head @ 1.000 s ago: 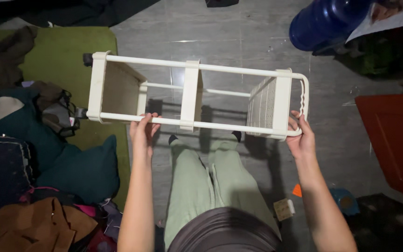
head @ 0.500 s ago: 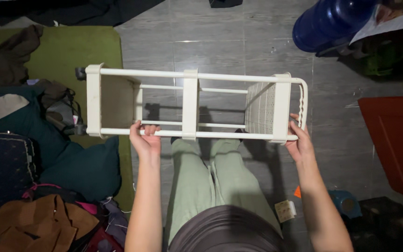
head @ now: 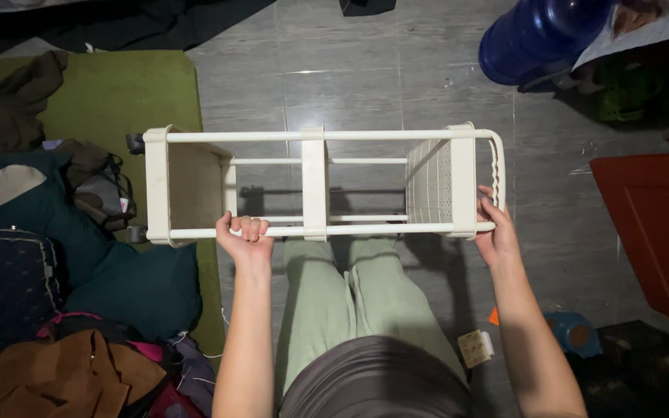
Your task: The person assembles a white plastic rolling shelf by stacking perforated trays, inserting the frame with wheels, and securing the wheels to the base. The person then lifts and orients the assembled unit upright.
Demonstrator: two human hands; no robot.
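— Cream plastic, that shelf rack (head: 315, 182)? Which way does it run?

— Yes, cream all over. It is tipped on its side and held in the air above the grey tiled floor (head: 350, 70), with its long axis running left to right across the view. Three shelf panels stand on edge along it: one at the left end, one in the middle, one perforated at the right. A curved handle closes the right end, and small dark wheels (head: 135, 143) point left.

— Who has hold of it?

— One person, both hands on the near rail. The left hand (head: 245, 236) wraps the rail between the left and middle panels, fingers curled over the top, a closed grip. The right hand (head: 493, 232) clasps the right end where the rail meets the handle, grip closed there too.

— What lies below?

— The person's legs in pale green trousers (head: 358, 302), just under the near rail. Far left is a green mat (head: 110, 93) with dark cushions (head: 129, 286) and heaped clothes near it. A large blue water bottle (head: 540, 35) stands far right, and a red panel (head: 656, 224) lies at the right edge. A small blue object (head: 574, 333) and a little paper packet (head: 476, 347) sit on the floor near the right forearm.
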